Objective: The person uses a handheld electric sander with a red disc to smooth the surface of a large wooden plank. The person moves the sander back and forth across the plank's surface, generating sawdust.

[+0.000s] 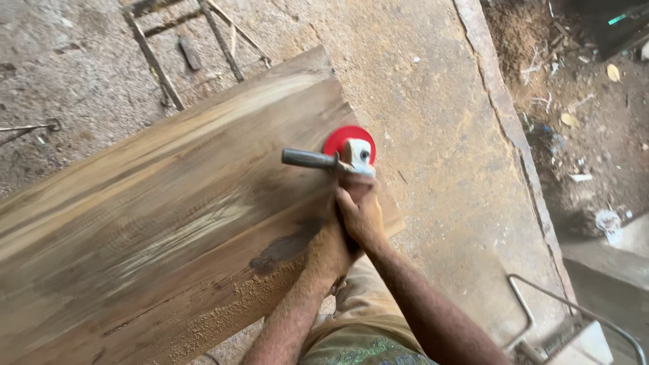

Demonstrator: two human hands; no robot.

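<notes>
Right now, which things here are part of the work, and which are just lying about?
In use: long brown wooden plank; grinder with red disc and grey side handle, gripped by left hand and right hand.

Lying about: rusty metal frame; bent metal rod; wood scraps.

Red disc, white grinder head, grey side handle, brown streaked plank with dark patch, tan dusty floor

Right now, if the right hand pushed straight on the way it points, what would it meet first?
The right hand points up the frame, gripping the grinder with the left hand. Ahead sits the red disc at the wooden plank edge, then probably the dusty concrete floor.
</notes>
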